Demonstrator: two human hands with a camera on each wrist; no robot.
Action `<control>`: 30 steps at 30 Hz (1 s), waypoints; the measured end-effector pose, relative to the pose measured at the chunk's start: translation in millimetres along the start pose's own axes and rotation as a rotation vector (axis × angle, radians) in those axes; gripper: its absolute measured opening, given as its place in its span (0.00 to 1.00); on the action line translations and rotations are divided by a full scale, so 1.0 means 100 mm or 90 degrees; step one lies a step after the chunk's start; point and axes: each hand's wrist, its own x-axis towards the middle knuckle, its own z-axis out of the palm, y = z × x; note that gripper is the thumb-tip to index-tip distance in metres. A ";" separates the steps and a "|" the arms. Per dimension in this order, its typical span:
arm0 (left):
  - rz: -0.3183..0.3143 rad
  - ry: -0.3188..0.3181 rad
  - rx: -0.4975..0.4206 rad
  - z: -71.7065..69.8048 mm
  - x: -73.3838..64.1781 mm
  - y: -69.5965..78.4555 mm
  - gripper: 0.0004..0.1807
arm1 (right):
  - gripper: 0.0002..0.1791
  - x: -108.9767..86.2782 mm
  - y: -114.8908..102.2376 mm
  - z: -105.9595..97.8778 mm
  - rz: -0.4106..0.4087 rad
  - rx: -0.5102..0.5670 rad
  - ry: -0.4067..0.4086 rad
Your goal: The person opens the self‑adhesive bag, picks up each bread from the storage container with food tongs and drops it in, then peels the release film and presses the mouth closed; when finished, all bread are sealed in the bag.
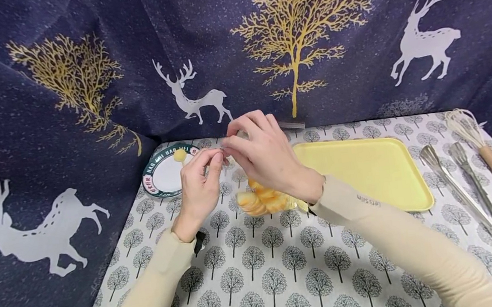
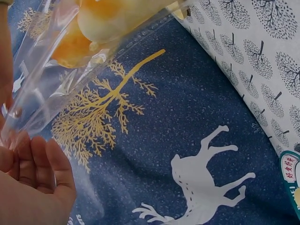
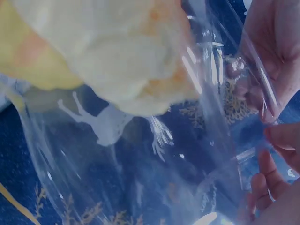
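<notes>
A clear plastic bag (image 3: 140, 178) with golden-and-pale bread (image 1: 260, 200) inside hangs below both hands, above the table. My left hand (image 1: 201, 184) pinches the bag's edge between thumb and fingers. Close against it, my right hand (image 1: 266, 156) pinches the same edge from the right side, its fingers bent. The left wrist view has the bread (image 2: 108, 23) at the top and my left hand (image 2: 37, 183) at the lower left. In the right wrist view the fingertips of both hands meet at the right, partly seen through the film.
A green-rimmed white plate (image 1: 167, 177) with a small yellow round piece (image 1: 180, 155) stands at the back left. A yellow tray (image 1: 362, 175) lies right of the bag. Metal tongs (image 1: 465, 194) and a wooden-handled whisk (image 1: 485, 151) lie at the far right. A patterned curtain (image 1: 223, 34) hangs behind.
</notes>
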 end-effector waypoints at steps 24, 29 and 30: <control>-0.077 0.003 -0.137 0.08 0.01 0.06 0.06 | 0.03 0.04 0.00 -0.13 -0.034 -0.012 0.058; -0.077 0.011 -0.147 0.09 0.02 0.06 0.07 | 0.03 -0.01 -0.02 -0.14 -0.036 -0.007 0.030; -0.072 0.011 -0.148 0.09 0.01 0.06 0.08 | 0.03 -0.02 -0.01 -0.14 -0.019 0.009 0.014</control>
